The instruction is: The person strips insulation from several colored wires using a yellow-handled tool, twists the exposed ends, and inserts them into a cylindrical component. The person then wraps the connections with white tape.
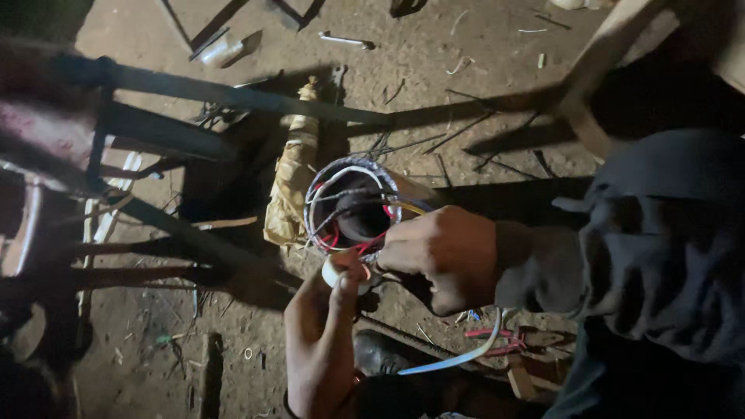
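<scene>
Gripping a small white roll of tape (pixel 341 271) with the left hand (pixel 320 341), thumb and fingers closing around it just below the open end of a motor stator (pixel 353 208). Closing the right hand (pixel 441 256) into a loose fist at the stator's lower rim, pinching at red and white wires (pixel 365 247) there; exactly which strand sitting in that grip, hard to tell. Lying on the dirt floor (pixel 434 70), with the stator propped on its side between the two hands and a dark metal frame (pixel 194 93), its round opening facing the camera, thin leads crossing the bore. Resting just beside the stator's left side, a crumpled yellowish wrapping (pixel 291 194). Trailing below the right wrist, a white cable (pixel 458 358). Lying well apart near the top, a small wrench (pixel 345 40).
</scene>
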